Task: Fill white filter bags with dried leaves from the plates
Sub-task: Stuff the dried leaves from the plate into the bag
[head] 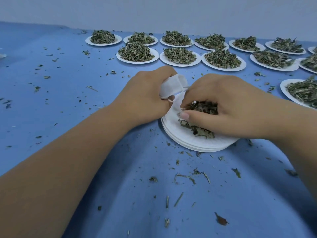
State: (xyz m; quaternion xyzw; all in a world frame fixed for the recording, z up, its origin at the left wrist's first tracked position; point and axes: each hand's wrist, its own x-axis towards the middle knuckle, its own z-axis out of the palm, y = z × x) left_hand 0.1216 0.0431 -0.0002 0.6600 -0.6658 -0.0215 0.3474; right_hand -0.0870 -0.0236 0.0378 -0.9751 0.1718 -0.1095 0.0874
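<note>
So the person's left hand [145,95] has its fingers curled around a white filter bag [172,85], bunching it up. The bag sticks out toward the right hand, and a thin string loop [169,100] hangs off it by the thumb. You can't really see the bag's mouth from this angle.

The right hand [231,107] is clamped on a clump of dried leaves [204,106], with the thumb underneath and the fingers wrapped over the top. It sits just beside the bag, right above a stack of white plates [185,140]. A few leaves lie on the top plate under the hand, and the rest of that plate looks mostly bare.

Everything sits on a blue table [68,83]. Along the far edge, near the pale wall [154,11], there are two rows of loaded plates [103,44], each heaped with a mound of green leaves. One more heaped plate [283,88] sits off to the right, closer in and partly cut off by the edge of the view.

Loose bits [183,176] of leaf and stem are scattered all over the table, thickest in front of the stack.
</note>
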